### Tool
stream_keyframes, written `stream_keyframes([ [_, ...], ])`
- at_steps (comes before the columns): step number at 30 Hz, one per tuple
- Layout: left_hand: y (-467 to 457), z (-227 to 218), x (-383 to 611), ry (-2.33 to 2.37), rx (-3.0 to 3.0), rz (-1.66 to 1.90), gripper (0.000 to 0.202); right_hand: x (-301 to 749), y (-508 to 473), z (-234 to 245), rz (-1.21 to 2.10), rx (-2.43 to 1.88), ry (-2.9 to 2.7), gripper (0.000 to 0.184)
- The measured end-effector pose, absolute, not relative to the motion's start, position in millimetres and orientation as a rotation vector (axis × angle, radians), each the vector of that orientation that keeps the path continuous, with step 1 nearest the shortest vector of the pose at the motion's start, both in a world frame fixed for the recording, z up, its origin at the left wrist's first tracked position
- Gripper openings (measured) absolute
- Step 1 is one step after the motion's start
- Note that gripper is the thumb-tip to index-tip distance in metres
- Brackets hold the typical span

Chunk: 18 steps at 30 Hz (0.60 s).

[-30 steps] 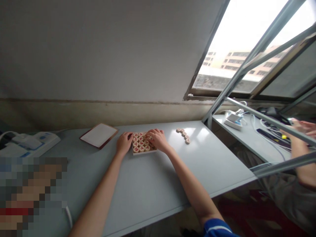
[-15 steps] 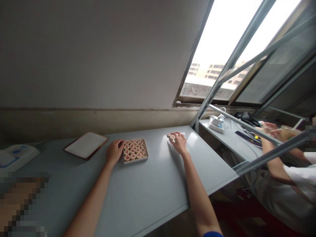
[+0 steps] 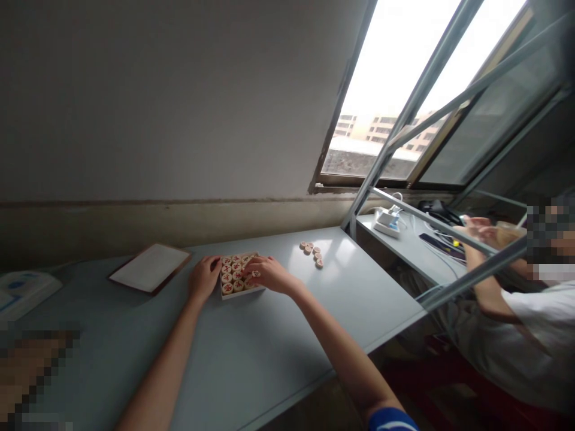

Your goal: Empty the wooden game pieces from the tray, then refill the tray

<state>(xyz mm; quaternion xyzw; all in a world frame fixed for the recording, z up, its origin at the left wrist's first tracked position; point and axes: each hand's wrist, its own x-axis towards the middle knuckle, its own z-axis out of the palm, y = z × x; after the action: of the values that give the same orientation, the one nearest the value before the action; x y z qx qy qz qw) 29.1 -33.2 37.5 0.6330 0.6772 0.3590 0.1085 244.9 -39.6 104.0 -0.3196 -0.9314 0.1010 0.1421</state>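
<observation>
A small shallow box (image 3: 233, 292) filled with round wooden chess pieces marked in red lies on the grey table (image 3: 269, 341). My left hand (image 3: 203, 279) rests against the box's left side, fingers curled on its edge. My right hand (image 3: 266, 273) is over the box's right part, fingers pinched on a chess piece (image 3: 256, 273). Several loose chess pieces (image 3: 312, 252) lie in a short row further right on the table.
The box's flat lid (image 3: 150, 267) lies to the left, white side up. A white device (image 3: 22, 289) sits at the far left. Beyond a metal frame (image 3: 471, 272) at the right, another person (image 3: 516, 311) is at a second desk with cables and a power strip (image 3: 387, 221).
My right hand went out to the loose pieces at the right, then came back over the box holding a piece. My left hand stayed at the box. The view shifted right.
</observation>
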Motion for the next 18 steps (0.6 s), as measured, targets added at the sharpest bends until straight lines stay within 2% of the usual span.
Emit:
stream_keyframes([
  [6, -32.1, 36.4, 29.2, 1.992, 1.850, 1.058, 0.031, 249.8, -33.9, 98.6, 0.199, -0.981, -2.693, 0.029],
  [12, -31.5, 34.8, 28.5, 1.973, 1.849, 1.076, 0.032, 256.4, -29.0, 101.4, 0.084, -1.068, -2.596, 0.022],
  [18, -31.7, 34.8, 28.7, 2.000, 1.852, 1.064, 0.032, 336.5, -17.1, 96.3, -0.134, -1.492, -2.235, 0.015],
])
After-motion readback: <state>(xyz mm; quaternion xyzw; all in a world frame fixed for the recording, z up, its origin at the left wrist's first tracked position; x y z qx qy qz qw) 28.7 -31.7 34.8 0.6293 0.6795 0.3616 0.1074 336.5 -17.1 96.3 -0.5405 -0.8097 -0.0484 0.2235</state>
